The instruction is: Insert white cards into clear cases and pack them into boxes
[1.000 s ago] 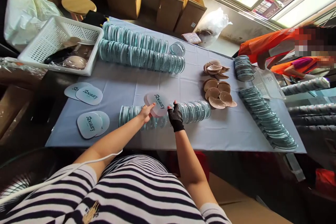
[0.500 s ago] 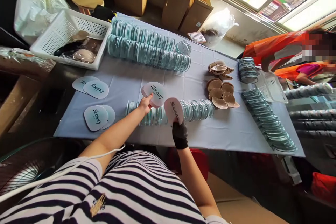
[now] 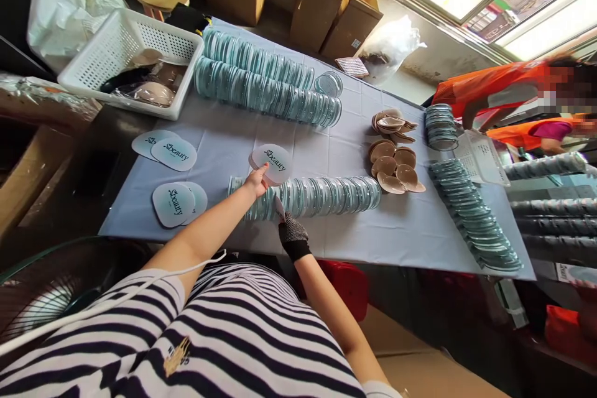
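Centre frame: clamped in left grip (image 3: 258,183), printed-card stack (image 3: 276,163); clamped in right grip (image 3: 292,231), tilted card (image 3: 279,208), could snag on close-packed clear containers (image 3: 329,196).

Left hand (image 3: 256,182) bare, thumb (image 3: 263,168) uppermost, gripping; right hand (image 3: 293,231) gloved, gripping, nearer torso (image 3: 233,329).

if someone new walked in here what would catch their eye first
Most likely the long rows of clear cases on the table, two along the far side and one near the front. Next, perhaps, the stack of printed cards in the bare left hand, above the front row's left end. The orange clothing at upper right also stands out.
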